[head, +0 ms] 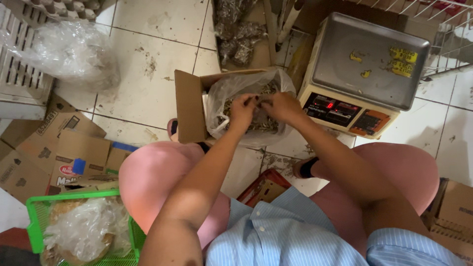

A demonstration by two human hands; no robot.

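Over the open mouth of the clear plastic bag of small brownish dried pieces (249, 106), we have both hands down in the opening. Our left hand (242, 111) is curled with fingertips pinched together on the contents or the bag's inner edge; we cannot tell which. Our right hand (282, 106) sits just beside it, fingers bent inward and touching the left fingertips, closed on something small that is hidden from view. The bag stands inside a brown cardboard box with its flap raised on the left (189, 106), resting on the white tiled floor (148, 64).

Right of the box, touching or nearly so, stands a cream electronic weighing scale with a steel pan (364, 59); its red display is lit. Far of the box lie dark packets of similar dried goods (236, 34). Far left we note a crumpled clear plastic sack (74, 51) against a white slatted crate (19, 74). Near left: flattened brown cartons (54, 148) and a green plastic basket holding plastic wrap (37, 221). Between our knees, a red plastic crate (263, 187) is partly visible. Pink trousers and a blue striped shirt fill the near edge.
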